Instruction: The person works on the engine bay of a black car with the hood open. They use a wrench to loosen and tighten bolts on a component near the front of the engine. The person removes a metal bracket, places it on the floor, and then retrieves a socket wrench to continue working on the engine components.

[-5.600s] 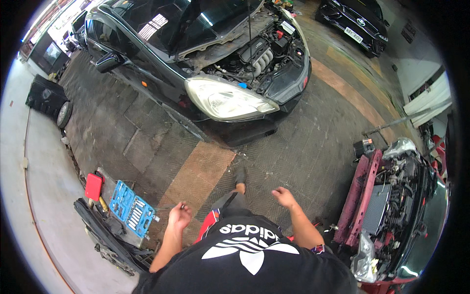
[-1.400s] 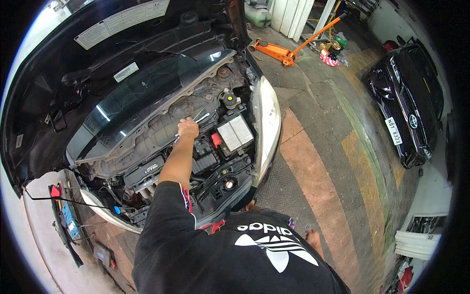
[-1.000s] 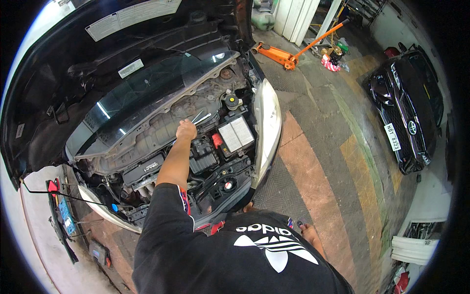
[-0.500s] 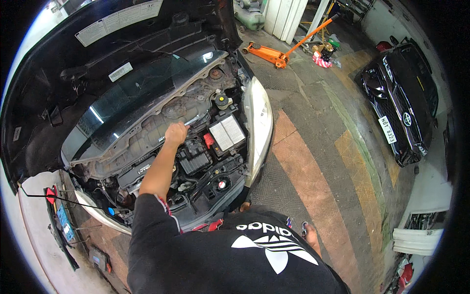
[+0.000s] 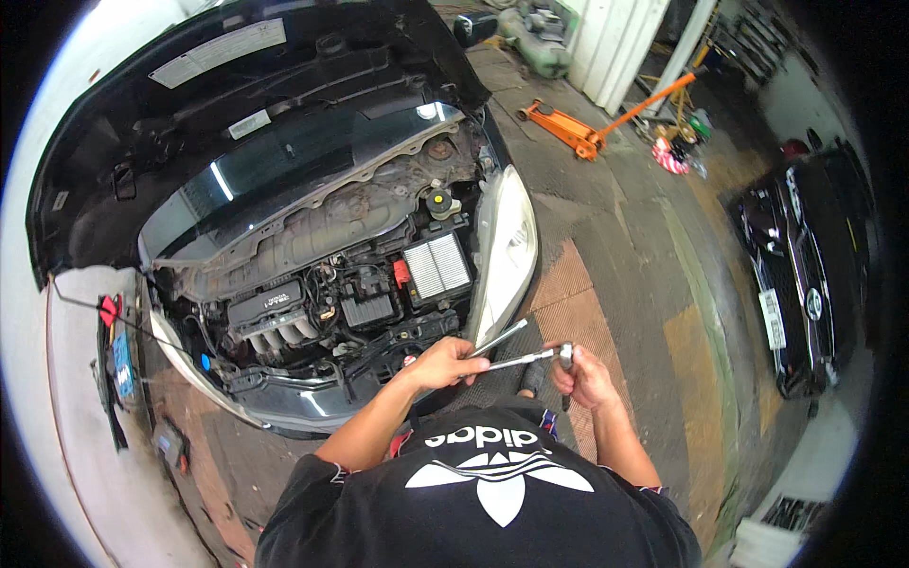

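Both my hands are in front of my chest, just off the car's front edge. My left hand [image 5: 443,364] is closed round two slim metal tools. One is a silver bar [image 5: 504,335] slanting up and to the right; the other is a socket extension bar [image 5: 519,362] reaching across to my right hand. In my right hand [image 5: 589,381] is a ratchet wrench [image 5: 566,356], its head meeting the extension bar's end and its handle pointing down. Whether the two are locked together is too small to tell. The car's engine bay [image 5: 369,222] lies open ahead.
A raised hood [image 5: 303,71] spans the bay. A pleated filter [image 5: 437,267] rests beside a red cover [image 5: 401,273], near the right headlight [image 5: 511,248]. On the floor stand an orange floor jack [image 5: 568,131] and, at left, a grey case [image 5: 170,445]. A black car [image 5: 805,275] is parked right.
My left hand has drawn back from over the engine bay, bringing metal tools toward my chest. My right hand has risen from beside my body to meet it with the ratchet wrench.
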`<state>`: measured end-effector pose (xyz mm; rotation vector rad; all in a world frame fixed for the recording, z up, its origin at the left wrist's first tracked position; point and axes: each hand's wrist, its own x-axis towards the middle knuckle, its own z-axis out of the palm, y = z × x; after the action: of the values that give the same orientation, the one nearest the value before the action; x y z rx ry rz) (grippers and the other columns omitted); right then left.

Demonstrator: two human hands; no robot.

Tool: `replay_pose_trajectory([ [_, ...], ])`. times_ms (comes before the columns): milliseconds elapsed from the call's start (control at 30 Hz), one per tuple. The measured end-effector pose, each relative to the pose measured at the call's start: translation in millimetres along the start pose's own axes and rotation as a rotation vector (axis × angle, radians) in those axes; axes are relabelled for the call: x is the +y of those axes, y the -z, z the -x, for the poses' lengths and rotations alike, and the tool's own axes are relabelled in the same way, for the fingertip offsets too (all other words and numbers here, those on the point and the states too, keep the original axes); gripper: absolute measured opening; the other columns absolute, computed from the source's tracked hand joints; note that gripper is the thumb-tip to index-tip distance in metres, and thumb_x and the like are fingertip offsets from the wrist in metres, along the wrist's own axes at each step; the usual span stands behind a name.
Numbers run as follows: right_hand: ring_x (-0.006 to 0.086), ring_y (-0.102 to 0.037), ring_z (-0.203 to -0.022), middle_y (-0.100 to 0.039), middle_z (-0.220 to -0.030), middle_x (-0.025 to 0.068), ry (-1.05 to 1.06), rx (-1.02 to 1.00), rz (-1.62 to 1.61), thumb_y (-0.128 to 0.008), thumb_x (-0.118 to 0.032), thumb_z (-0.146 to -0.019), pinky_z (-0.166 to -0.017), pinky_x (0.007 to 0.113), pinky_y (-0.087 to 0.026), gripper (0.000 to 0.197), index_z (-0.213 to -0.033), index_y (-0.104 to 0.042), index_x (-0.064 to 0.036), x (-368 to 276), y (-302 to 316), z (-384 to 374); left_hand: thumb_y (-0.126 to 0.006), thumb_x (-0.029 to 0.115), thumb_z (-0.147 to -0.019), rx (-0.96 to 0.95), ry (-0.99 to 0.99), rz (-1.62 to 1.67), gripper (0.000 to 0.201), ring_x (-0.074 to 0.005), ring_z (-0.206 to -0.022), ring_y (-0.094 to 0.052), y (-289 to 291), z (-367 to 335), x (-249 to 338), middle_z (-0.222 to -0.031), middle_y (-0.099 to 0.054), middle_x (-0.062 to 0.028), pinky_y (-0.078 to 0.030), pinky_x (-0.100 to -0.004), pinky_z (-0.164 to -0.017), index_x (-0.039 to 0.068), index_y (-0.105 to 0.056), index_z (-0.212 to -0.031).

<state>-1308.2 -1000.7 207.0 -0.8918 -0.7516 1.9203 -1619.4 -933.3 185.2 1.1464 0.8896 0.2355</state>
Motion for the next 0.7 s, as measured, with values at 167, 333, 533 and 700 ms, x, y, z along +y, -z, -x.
replay_pose_trajectory([
  [167,0.0094,-0.036,-0.055,-0.038,-0.063,-0.0021,-0.116,-0.249,-0.102,-0.046,-0.046,-0.103,-0.05,0.026,-0.03,0.057,-0.132,-0.052,0.003,-42,70,-19,-0.084,0.024,-0.08,0.147,0.014,0.18,0.027,-0.0055,-0.051,-0.05,-55,-24,15,-0.066,-0.063,-0.0007,-0.035,-0.0219,-0.046,0.005,-0.065,-0.084],
  [333,0.0088,-0.035,-0.055,-0.039,-0.063,-0.002,-0.209,-0.365,-0.136,-0.051,-0.046,-0.101,-0.05,0.025,-0.03,0.059,-0.133,-0.052,0.004,-74,139,-25,-0.083,0.025,-0.081,0.212,0.087,0.257,0.028,-0.0067,-0.049,-0.051,-109,-62,36,-0.066,-0.064,-0.0026,-0.035,-0.0221,-0.045,0.003,-0.066,-0.083],
  [533,0.0081,-0.034,-0.055,-0.038,-0.063,-0.0024,-0.285,-0.54,-0.182,-0.051,-0.048,-0.101,-0.05,0.024,-0.029,0.063,-0.134,-0.05,0.0056,-106,179,-28,-0.081,0.027,-0.084,0.22,0.109,0.254,0.027,-0.0058,-0.051,-0.051,-139,-90,61,-0.069,-0.068,-0.0026,-0.035,-0.0219,-0.045,0.003,-0.07,-0.085],
  [700,0.0079,-0.033,-0.054,-0.038,-0.062,-0.0021,-0.321,-0.554,-0.331,-0.052,-0.049,-0.1,-0.049,0.024,-0.028,0.065,-0.133,-0.051,0.0071,-118,187,-31,-0.08,0.035,-0.083,0.255,0.06,0.238,0.032,-0.0058,-0.05,-0.05,-151,-94,65,-0.067,-0.066,-0.0014,-0.035,-0.0223,-0.045,0.006,-0.067,-0.082],
])
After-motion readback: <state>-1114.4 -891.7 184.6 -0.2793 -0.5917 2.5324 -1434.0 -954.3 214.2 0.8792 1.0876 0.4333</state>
